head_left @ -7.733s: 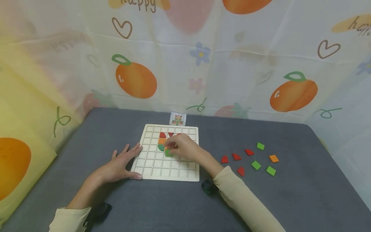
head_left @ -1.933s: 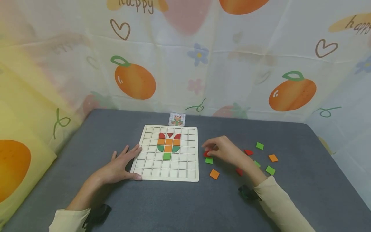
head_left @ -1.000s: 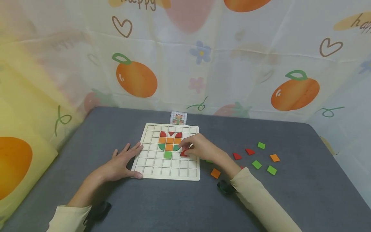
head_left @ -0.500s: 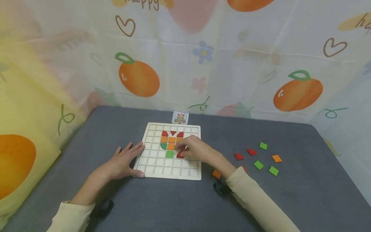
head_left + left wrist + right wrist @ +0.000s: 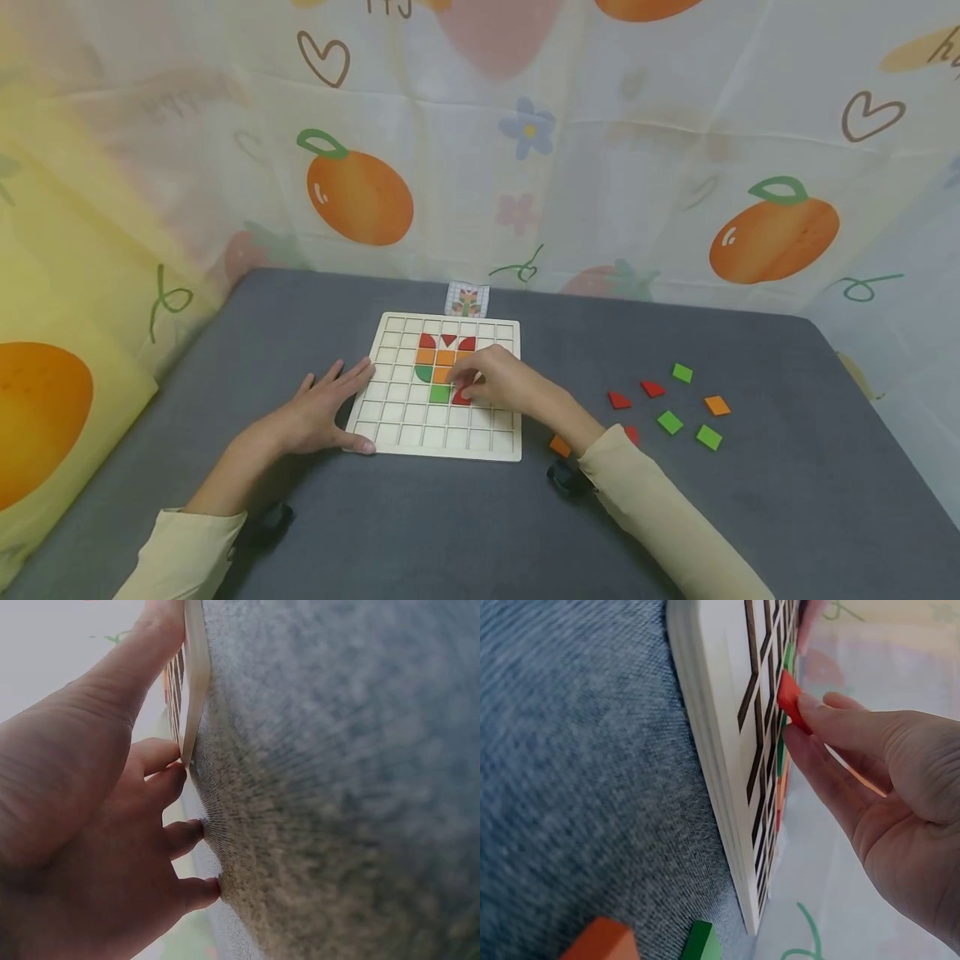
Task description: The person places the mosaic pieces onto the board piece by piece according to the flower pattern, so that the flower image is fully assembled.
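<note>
We pinch a red tile (image 5: 790,697), tilted, between our right fingers (image 5: 817,769), over a pale gridded board (image 5: 420,435); whether it touches the grid, we cannot tell. Just left of these fingertips lies a light green square (image 5: 439,393). Our left fingers (image 5: 180,838) spread at the board's left edge. Well to the right of our right fingers, loose red, green and orange tiles (image 5: 671,422) lie on the grey bench (image 5: 420,525).

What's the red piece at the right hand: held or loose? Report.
Held: in the right wrist view, the right hand pinches the red piece between thumb and finger. Whether it touches the board, I cannot tell.
</note>
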Demonstrator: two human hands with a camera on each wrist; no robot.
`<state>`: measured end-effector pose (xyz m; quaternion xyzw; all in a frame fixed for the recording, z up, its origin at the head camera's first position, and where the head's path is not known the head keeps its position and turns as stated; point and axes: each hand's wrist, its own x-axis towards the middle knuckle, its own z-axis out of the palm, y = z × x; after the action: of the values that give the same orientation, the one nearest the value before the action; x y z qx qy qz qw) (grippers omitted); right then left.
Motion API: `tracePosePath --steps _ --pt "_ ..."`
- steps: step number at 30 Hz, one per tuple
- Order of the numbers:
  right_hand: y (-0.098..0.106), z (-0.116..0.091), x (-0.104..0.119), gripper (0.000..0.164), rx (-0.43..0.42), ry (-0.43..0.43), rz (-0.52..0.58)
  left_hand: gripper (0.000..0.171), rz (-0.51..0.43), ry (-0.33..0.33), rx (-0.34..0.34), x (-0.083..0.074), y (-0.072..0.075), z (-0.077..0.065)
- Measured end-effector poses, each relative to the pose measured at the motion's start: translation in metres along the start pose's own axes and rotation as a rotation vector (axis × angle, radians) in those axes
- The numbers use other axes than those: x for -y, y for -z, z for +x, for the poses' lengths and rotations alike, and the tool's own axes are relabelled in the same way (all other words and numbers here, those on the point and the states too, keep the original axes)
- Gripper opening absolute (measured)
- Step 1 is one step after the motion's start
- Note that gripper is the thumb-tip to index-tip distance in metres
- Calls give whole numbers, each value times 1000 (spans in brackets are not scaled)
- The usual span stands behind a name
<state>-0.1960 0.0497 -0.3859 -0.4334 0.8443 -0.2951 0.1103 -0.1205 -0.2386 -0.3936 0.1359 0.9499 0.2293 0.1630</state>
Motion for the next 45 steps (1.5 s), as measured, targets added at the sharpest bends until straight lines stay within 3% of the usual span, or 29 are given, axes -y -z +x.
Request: tracePosePath --steps 33,45 --pt "-6 0 -4 19 -10 38 -13 119 -40 -8 -14 0 -2 -3" --pt "3 -10 -9 20 -9 24 -37 118 -44 -11 -21 -1 -2 -3"
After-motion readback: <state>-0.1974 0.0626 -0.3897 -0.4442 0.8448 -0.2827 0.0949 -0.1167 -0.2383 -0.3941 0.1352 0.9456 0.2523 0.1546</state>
